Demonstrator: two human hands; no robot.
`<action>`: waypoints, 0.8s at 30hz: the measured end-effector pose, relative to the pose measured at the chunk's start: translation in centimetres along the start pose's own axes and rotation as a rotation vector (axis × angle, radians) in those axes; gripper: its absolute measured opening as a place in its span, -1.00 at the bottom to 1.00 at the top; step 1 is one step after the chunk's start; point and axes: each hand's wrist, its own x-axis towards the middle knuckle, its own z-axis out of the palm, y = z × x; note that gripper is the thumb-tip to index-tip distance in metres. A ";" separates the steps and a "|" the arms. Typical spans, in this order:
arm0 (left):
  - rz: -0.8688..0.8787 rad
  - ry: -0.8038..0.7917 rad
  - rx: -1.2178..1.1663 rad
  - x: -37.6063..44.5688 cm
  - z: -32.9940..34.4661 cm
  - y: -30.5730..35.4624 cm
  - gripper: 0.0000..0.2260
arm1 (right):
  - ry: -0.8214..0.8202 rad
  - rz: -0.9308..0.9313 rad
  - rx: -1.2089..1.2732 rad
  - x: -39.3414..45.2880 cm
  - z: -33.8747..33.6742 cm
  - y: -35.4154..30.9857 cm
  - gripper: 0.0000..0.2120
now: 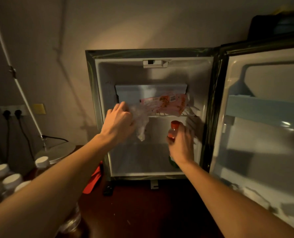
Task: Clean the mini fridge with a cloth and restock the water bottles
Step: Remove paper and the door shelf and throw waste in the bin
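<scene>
Inside the mini fridge (201, 103), left hand (119, 121) bunches a crumpled clear wrapper (141, 123), right hand (181, 143) grips a red-capped bottle (174, 130); yanking the wrapper may drag the pink packet (165, 104) off the wire shelf (190, 112).

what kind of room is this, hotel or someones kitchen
Probably a hotel or guest room, not a kitchen. A mini fridge stands open on a dark wooden surface, a cluster of white-capped water bottles waits at its left, and wall sockets sit nearby.

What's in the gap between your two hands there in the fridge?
Head view: only the bare fridge back wall between left hand and right hand.
</scene>
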 end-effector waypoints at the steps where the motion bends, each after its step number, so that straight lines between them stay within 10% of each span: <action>1: 0.062 -0.012 -0.056 -0.7 -0.3 0.4 -0.77 | -0.019 -0.006 0.031 -0.4 -0.7 -0.2 -0.44; 12: -0.020 -0.199 -0.231 -10.3 -3.1 8.0 -0.93 | -0.055 -0.047 0.136 -8.4 -11.0 -2.0 -0.43; 24: 0.121 -0.264 -0.540 -16.7 -5.1 23.2 -0.66 | 0.068 0.044 0.164 -18.5 -24.2 4.5 -0.56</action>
